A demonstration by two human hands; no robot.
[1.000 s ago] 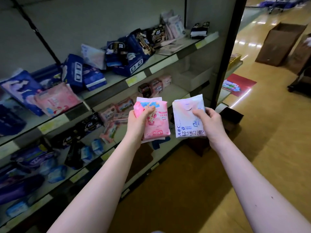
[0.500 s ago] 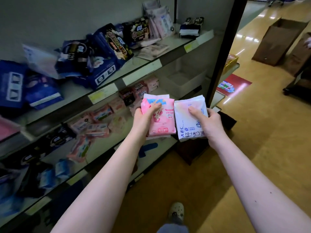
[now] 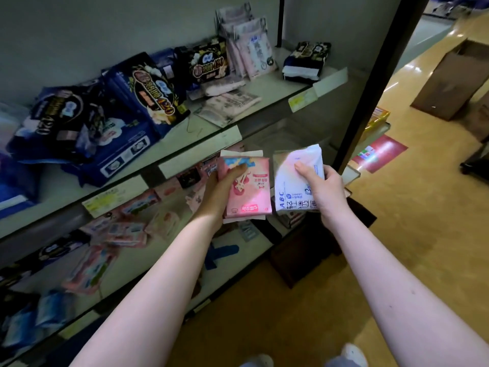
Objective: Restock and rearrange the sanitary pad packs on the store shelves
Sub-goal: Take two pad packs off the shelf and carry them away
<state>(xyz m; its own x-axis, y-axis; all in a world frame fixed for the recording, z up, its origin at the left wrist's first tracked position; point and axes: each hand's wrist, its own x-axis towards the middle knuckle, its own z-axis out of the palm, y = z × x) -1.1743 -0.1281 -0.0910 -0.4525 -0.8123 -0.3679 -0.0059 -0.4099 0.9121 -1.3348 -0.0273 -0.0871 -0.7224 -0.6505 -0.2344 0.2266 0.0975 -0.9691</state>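
While both grips stay closed, the left hand (image 3: 219, 193) clasping a flat pink plastic pad pack (image 3: 250, 189) and the right hand (image 3: 329, 188) a soft white pack with blue lettering (image 3: 292, 181), the packs have drawn nearly edge to edge in the air and moved toward the shelf end. Placement looks close. Dark blue glossy packs (image 3: 132, 102) crowd the upper shelf (image 3: 277, 87), small pink packs (image 3: 127, 230) litter the middle shelf (image 3: 148, 263), and a black upright post (image 3: 370, 83) stands just to the right.

I count two packs at centre frame: one pink pack (image 3: 247, 192), one white ABC pack (image 3: 292, 181). At left, three shelves (image 3: 185, 133) stand one above another.
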